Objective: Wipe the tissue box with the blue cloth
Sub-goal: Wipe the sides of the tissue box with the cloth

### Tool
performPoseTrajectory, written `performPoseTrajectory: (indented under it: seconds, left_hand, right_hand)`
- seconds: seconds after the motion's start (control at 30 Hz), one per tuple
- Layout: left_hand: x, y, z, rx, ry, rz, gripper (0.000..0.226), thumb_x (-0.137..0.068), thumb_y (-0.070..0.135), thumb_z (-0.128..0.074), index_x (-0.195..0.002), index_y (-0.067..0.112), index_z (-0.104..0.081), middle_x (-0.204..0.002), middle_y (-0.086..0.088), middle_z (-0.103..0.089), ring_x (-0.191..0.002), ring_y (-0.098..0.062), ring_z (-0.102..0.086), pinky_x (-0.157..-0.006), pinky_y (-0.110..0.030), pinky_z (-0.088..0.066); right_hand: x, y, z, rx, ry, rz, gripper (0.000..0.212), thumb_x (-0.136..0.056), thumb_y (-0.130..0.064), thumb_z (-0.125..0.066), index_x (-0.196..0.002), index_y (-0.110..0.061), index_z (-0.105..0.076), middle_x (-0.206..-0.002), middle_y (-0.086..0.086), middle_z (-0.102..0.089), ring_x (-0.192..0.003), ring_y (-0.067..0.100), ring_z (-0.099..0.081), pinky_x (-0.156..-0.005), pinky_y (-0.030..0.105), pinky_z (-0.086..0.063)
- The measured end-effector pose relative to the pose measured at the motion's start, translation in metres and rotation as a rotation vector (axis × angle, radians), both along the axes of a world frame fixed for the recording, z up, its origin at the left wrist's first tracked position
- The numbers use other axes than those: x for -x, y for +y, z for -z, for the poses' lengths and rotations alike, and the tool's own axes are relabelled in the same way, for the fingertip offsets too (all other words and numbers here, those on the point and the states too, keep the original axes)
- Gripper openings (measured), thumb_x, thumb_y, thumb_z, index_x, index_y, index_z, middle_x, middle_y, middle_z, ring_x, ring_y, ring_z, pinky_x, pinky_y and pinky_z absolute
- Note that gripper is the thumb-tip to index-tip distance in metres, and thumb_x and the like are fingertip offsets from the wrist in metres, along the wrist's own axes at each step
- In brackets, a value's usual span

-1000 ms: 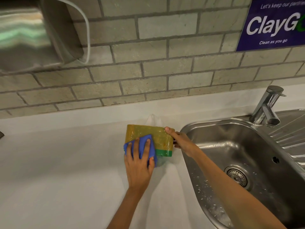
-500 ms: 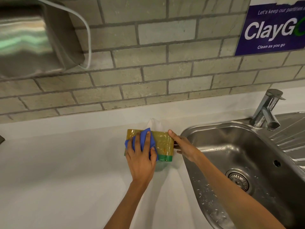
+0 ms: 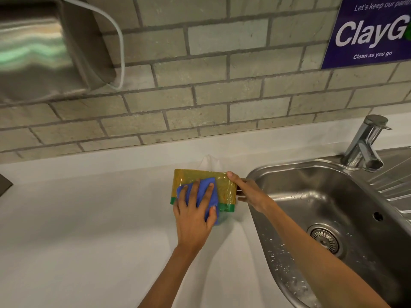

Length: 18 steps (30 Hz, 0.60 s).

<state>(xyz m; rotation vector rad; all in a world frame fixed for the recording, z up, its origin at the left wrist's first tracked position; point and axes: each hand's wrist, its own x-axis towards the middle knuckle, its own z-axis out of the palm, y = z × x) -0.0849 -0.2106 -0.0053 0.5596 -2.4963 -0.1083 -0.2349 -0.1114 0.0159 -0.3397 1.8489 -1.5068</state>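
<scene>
The tissue box (image 3: 224, 187) is yellow with a green band along its bottom, wrapped in shiny plastic, and stands on the white counter (image 3: 89, 230) beside the sink. A white tissue (image 3: 209, 162) sticks up behind it. My left hand (image 3: 193, 216) presses the blue cloth (image 3: 200, 192) flat against the box's front face, fingers spread over the cloth. My right hand (image 3: 249, 192) grips the box's right end, thumb on its top edge.
A steel sink (image 3: 322, 196) with a drain lies right of the box, its tap (image 3: 364, 145) at the back. A brick wall rises behind the counter. A steel dispenser (image 3: 44, 47) with a white cable hangs upper left. A purple sign (image 3: 369, 34) hangs upper right.
My left hand has slid the blue cloth up the box's front face and slightly sideways across it. My right hand has kept its grip on the box's right end.
</scene>
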Motion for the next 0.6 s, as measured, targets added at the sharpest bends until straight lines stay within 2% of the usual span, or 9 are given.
performPoseTrajectory:
  seconds: [0.07,0.13,0.23,0.33,0.4,0.5,0.6]
  left_hand:
    - [0.002,-0.007,-0.005,-0.133,0.065,-0.129,0.053,-0.086,0.036,-0.036,-0.130,0.014,-0.055,-0.131,-0.022,-0.056,-0.120,-0.048,-0.047,-0.095,-0.065,-0.041]
    - [0.011,-0.007,-0.018,-0.254,0.126,-0.215,0.053,-0.089,0.034,-0.032,-0.128,0.008,-0.057,-0.133,-0.023,-0.053,-0.117,-0.051,-0.047,-0.093,-0.062,-0.043]
    - [0.024,0.006,-0.032,-0.282,0.085,-0.196,0.051,-0.090,0.033,-0.031,-0.128,0.011,-0.057,-0.134,-0.022,-0.053,-0.119,-0.049,-0.046,-0.093,-0.059,-0.044]
    - [0.024,0.028,-0.022,-0.174,0.029,-0.103,0.051,-0.087,0.037,-0.037,-0.128,0.015,-0.058,-0.129,-0.022,-0.058,-0.119,-0.050,-0.050,-0.092,-0.060,-0.046]
    - [0.016,0.036,-0.007,-0.020,-0.024,0.001,0.052,-0.084,0.039,-0.039,-0.129,0.019,-0.057,-0.128,-0.019,-0.060,-0.116,-0.048,-0.054,-0.090,-0.061,-0.046]
    - [-0.001,0.019,0.009,0.166,-0.021,0.152,0.052,-0.081,0.036,-0.045,-0.130,0.022,-0.044,-0.127,-0.017,-0.061,-0.113,-0.046,-0.057,-0.091,-0.060,-0.048]
    - [-0.008,0.004,0.005,0.081,0.023,0.084,0.051,-0.081,0.029,-0.044,-0.130,0.017,-0.049,-0.124,-0.022,-0.061,-0.109,-0.049,-0.057,-0.089,-0.060,-0.048]
  right_hand:
    - [0.003,-0.001,0.002,-0.006,0.006,-0.012,0.071,-0.064,-0.067,-0.059,-0.107,-0.010,-0.060,-0.098,0.000,-0.067,-0.097,0.016,-0.061,-0.090,0.034,-0.043]
    - [0.005,-0.003,0.004,-0.015,0.005,-0.012,0.060,-0.069,-0.064,-0.058,-0.100,-0.012,-0.060,-0.093,-0.002,-0.065,-0.092,0.013,-0.060,-0.089,0.034,-0.043]
    - [0.006,-0.005,0.007,-0.020,0.003,0.003,0.057,-0.071,-0.065,-0.057,-0.094,-0.013,-0.061,-0.090,-0.002,-0.066,-0.086,0.011,-0.060,-0.082,0.031,-0.043]
    - [0.008,-0.006,0.009,-0.013,0.004,0.014,0.059,-0.070,-0.067,-0.058,-0.088,-0.011,-0.061,-0.083,-0.002,-0.067,-0.082,0.011,-0.062,-0.072,0.027,-0.044]
    - [0.009,-0.006,0.010,-0.015,0.001,0.022,0.059,-0.069,-0.067,-0.058,-0.088,-0.011,-0.060,-0.080,-0.001,-0.066,-0.078,0.011,-0.061,-0.076,0.029,-0.046]
    - [0.012,-0.007,0.011,-0.011,0.010,0.013,0.062,-0.066,-0.068,-0.059,-0.090,-0.011,-0.060,-0.079,0.000,-0.064,-0.076,0.012,-0.060,-0.076,0.029,-0.046]
    - [0.012,-0.008,0.013,-0.016,0.018,0.003,0.066,-0.065,-0.069,-0.059,-0.092,-0.009,-0.060,-0.084,0.001,-0.065,-0.082,0.014,-0.060,-0.078,0.030,-0.046]
